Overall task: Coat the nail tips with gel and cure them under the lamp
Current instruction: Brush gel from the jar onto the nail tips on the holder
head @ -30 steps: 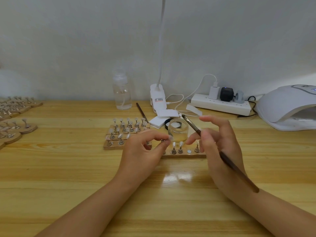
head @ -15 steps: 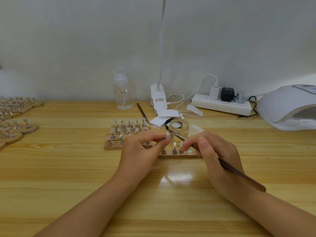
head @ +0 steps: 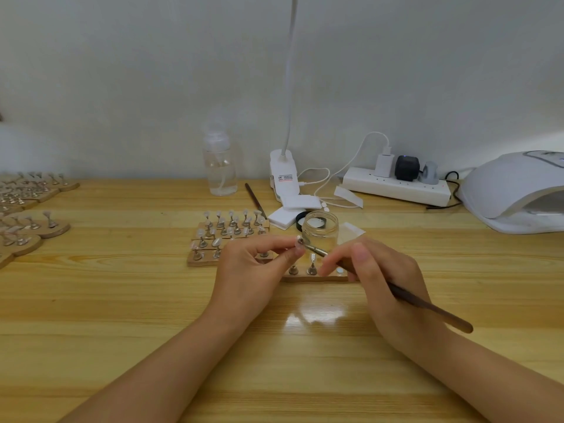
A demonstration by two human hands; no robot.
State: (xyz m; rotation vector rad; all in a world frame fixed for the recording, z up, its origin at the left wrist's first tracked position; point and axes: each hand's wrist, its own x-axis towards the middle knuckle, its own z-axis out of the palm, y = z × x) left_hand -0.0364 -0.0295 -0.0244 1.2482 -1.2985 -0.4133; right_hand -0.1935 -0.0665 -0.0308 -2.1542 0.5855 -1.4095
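Nail tip [head: 298, 241] on its small stand is pinched between thumb and fingers of the left hand [head: 253, 270], above the desk [head: 122, 315], just before the gel jar [head: 320, 232]. The right hand [head: 384, 285] grips the brush [head: 427, 306], whose head touches the tip, so coating seems in progress. Next, I think, the tip must return to the wooden holder [head: 317, 277], then go under the lamp [head: 515, 190].

One head-worn wide view looks forward and down, close over the wooden table [head: 91, 300], facing the wall
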